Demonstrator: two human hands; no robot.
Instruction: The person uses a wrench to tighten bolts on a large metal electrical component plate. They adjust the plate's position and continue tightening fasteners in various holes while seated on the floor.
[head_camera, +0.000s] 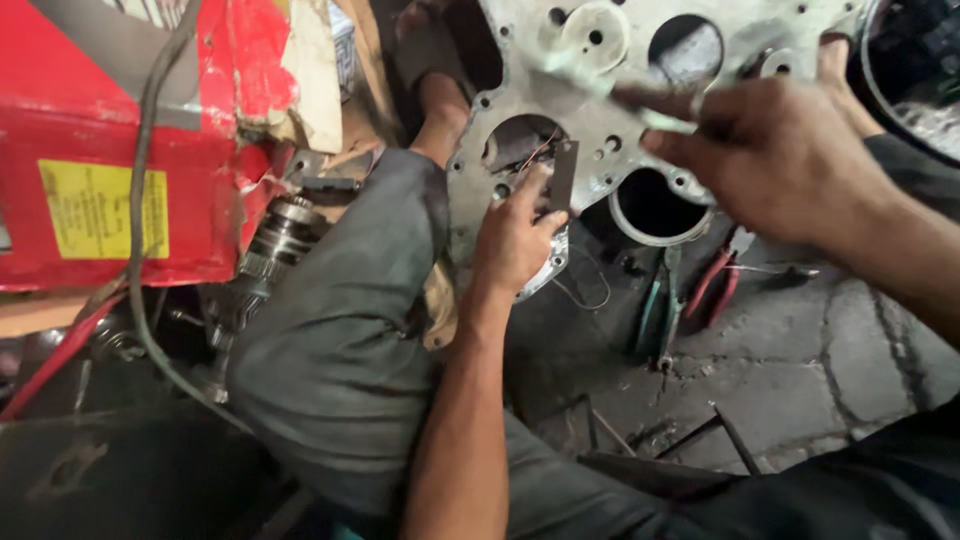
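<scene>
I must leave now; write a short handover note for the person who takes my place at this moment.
Left hand: presses a small dark flat strip against the grey metal plate, beside one of its round holes.
Right hand: holds a blurred rod-like tool over the plate; the exact kind cannot be told.
The plate leans between the knees. Pliers with red handles and green-handled ones lie on the floor.
Done and left: cannot be judged from this view.

The left hand presses a flat dark strip against a holed aluminium engine plate. The right hand grips a blurred tool above it.
</scene>
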